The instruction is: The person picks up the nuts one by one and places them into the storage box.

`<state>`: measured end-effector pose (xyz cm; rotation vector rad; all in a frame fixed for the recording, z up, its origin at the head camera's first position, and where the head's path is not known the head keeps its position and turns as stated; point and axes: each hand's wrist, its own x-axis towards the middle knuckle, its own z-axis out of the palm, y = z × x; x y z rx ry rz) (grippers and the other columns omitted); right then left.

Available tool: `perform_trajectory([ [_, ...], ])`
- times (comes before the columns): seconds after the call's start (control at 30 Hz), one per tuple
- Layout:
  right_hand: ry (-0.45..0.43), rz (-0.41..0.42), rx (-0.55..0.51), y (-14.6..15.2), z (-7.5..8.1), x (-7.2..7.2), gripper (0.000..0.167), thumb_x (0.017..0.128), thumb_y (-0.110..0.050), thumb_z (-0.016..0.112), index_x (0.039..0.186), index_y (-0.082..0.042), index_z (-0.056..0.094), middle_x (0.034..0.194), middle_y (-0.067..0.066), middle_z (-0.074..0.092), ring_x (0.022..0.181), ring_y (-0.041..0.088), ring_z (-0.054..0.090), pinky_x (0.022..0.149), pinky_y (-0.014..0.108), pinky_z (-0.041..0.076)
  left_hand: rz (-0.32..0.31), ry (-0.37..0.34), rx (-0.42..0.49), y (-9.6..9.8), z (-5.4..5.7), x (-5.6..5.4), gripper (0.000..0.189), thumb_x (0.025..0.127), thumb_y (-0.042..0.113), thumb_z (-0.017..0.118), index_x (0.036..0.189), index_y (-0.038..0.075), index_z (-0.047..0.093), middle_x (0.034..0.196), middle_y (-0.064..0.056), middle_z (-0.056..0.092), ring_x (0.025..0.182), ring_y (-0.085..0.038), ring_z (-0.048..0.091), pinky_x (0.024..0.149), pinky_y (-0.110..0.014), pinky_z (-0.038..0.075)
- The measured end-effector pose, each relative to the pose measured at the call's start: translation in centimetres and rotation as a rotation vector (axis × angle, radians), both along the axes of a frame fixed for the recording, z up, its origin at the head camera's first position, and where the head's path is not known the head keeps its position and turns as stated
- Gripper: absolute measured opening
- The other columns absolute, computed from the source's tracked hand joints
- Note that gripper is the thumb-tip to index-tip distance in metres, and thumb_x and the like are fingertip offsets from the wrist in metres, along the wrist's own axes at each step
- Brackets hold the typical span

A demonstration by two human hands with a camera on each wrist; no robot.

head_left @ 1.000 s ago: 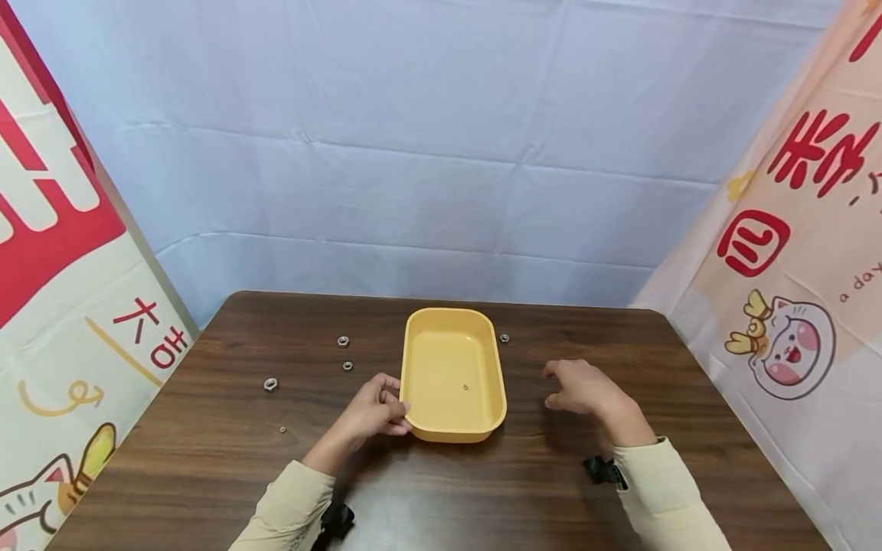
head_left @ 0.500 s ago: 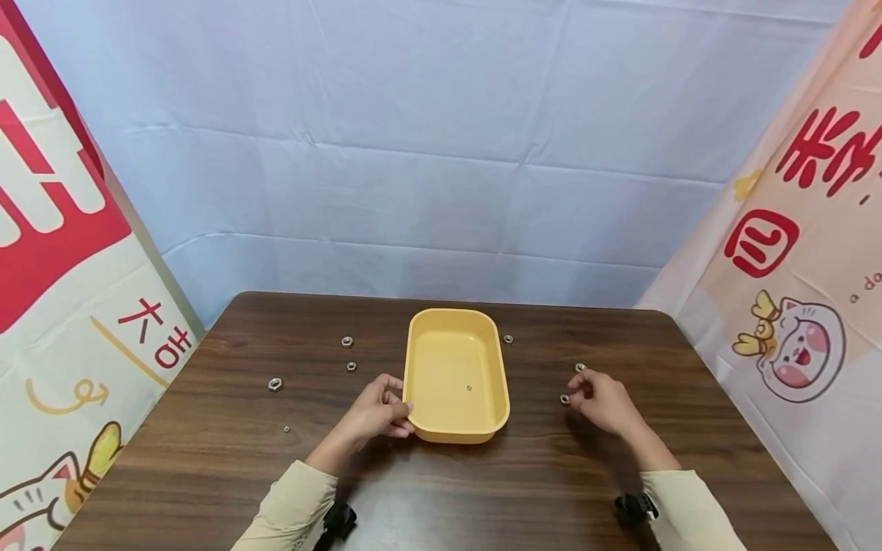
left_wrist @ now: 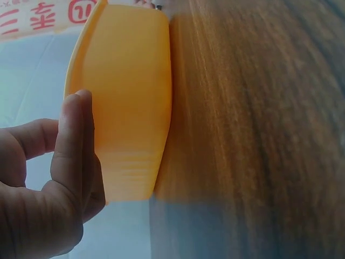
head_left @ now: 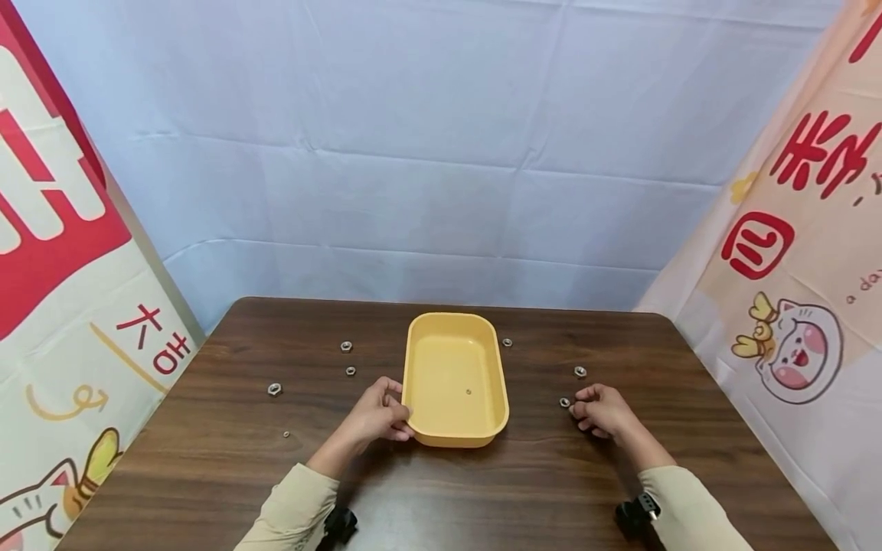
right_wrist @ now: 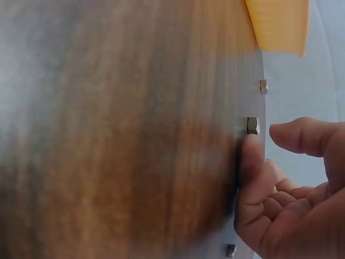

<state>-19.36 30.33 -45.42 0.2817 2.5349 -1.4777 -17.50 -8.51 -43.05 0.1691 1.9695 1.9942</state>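
A yellow plastic tray [head_left: 455,348] stands on the table with one small nut [head_left: 468,392] inside. My left hand [head_left: 375,413] pinches the tray's near left edge, thumb at the rim and fingers along the outer wall [left_wrist: 129,81]. To the tray's right, my right hand [head_left: 602,411] is low over the table beside a metal hex nut [head_left: 565,402]. In the right wrist view an index fingertip is right at this nut [right_wrist: 253,125], while the thumb is apart from it. Another hex nut [head_left: 580,372] lies just beyond this hand.
On the dark wooden table [head_left: 455,497], left of the tray, lie a large nut [head_left: 274,389], two more nuts farther back, one being the smaller nut [head_left: 351,370], and a tiny nut [head_left: 285,434]. Another nut [head_left: 507,342] sits by the tray's far right corner. A pale cloth [head_left: 441,153] hangs behind.
My right hand has moved to the right and down onto the table beside a nut, then drawn slightly nearer, uncovering the nut beyond it. My left hand and the tray have stayed put.
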Motion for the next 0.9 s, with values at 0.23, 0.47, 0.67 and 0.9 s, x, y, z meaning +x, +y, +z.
perform_trajectory([
  [0.23, -0.039, 0.022, 0.076, -0.1, -0.1, -0.6, 0.037, 0.080, -0.006, 0.062, 0.110, 0.007, 0.045, 0.073, 0.007, 0.059, 0.059, 0.020, 0.057, 0.047, 0.029, 0.043, -0.004, -0.019, 0.000, 0.0, -0.1, -0.1, 0.039, 0.080, -0.010, 0.050, 0.113, -0.009, 0.030, 0.077, -0.018, 0.051, 0.058, -0.025, 0.063, 0.051, -0.031, 0.053],
  [0.47, 0.015, 0.037, 0.125, -0.4, -0.7, -1.0, 0.028, 0.076, -0.003, 0.068, 0.097, 0.004, 0.050, 0.070, 0.007, 0.053, 0.052, 0.018, 0.051, 0.042, 0.026, 0.039, 0.010, -0.022, -0.008, 0.0, -1.5, -0.8, 0.042, 0.081, -0.008, 0.052, 0.115, -0.007, 0.029, 0.079, -0.017, 0.051, 0.056, -0.024, 0.063, 0.049, -0.030, 0.053],
  [0.67, 0.018, 0.031, 0.140, -0.4, -0.9, -0.9, 0.022, 0.076, -0.003, 0.068, 0.090, 0.002, 0.051, 0.066, 0.006, 0.051, 0.049, 0.017, 0.049, 0.039, 0.023, 0.034, 0.003, -0.026, -0.014, 0.1, -1.3, -0.7, 0.043, 0.080, -0.008, 0.052, 0.116, -0.008, 0.028, 0.079, -0.018, 0.051, 0.057, -0.024, 0.063, 0.050, -0.031, 0.053],
  [0.9, 0.073, 0.064, 0.187, -0.9, -0.8, -1.2, 0.027, 0.077, -0.012, 0.073, 0.090, -0.001, 0.051, 0.077, 0.010, 0.051, 0.048, 0.016, 0.047, 0.040, 0.025, 0.040, 0.009, -0.024, -0.010, 0.0, -1.3, -0.7, 0.042, 0.080, -0.007, 0.054, 0.114, -0.007, 0.030, 0.080, -0.018, 0.050, 0.057, -0.025, 0.063, 0.050, -0.030, 0.053],
])
